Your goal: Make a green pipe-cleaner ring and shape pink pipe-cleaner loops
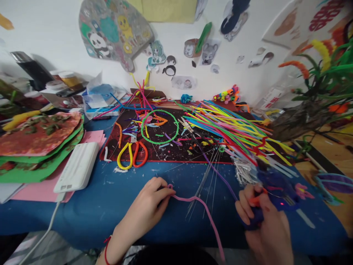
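Observation:
Between the thumb and fingers of my left hand (154, 198) is the curled end of a pink pipe cleaner (205, 206). Its long tail bends right and hangs down toward the table's front edge. My right hand (264, 215) is closed around a blue hot glue gun (278, 187) with an orange trigger and a small red light glowing on its side. A purple pipe cleaner (220, 176) runs down from the mat to near that hand. Several thin metal wires (205, 184) lie on the blue cloth between my hands.
A dark mat (171, 154) holds red-and-yellow-handled scissors (132, 154), black-handled scissors (197, 138), a green ring (142, 129) and a heap of colourful pipe cleaners (226, 127). At left lies a white power bank (77, 167) with its cable. Clear sticks (244, 171) sit near the glue gun.

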{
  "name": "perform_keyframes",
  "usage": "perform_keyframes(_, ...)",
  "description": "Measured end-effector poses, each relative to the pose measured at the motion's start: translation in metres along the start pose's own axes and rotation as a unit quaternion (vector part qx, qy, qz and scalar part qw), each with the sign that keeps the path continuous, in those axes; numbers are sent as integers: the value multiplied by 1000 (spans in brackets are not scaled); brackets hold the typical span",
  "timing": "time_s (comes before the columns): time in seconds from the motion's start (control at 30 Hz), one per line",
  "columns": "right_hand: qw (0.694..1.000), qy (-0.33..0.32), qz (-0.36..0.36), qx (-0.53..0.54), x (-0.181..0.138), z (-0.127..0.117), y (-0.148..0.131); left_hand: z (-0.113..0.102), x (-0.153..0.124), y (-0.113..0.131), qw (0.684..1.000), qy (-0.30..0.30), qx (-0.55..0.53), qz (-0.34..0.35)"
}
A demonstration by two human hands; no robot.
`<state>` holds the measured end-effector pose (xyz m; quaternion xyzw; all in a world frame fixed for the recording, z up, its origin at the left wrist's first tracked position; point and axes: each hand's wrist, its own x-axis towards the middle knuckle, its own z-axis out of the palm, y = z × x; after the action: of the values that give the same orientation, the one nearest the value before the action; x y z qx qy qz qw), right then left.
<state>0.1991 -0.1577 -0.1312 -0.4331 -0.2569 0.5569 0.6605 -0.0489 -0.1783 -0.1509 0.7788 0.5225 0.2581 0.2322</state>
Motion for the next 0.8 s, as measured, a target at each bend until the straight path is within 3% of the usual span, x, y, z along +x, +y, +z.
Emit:
perform_keyframes(0.1, 997, -10, 15, -77, 2, 2, 5, -1, 2, 0, 999, -30, -34, -15)
perform_keyframes(0.33, 968, -65, -32, -238, 15, -11, 18, 1, 0, -4, 998, -5, -59, -8)
perform_keyframes(0.43, 935, -104, -44, -335, 19, -12, 16, 3, -1, -6, 999, -7, -28, 17)
perform_keyframes(0.63, 834, -153, -123, -516, 21, -3, 11, 8, -8, -11, 996, 8, 65, 67)
perform_keyframes(0.8, 818, -167, -103, -541, 23, 2, 12, 12, -11, -7, 994, 25, 82, 74)
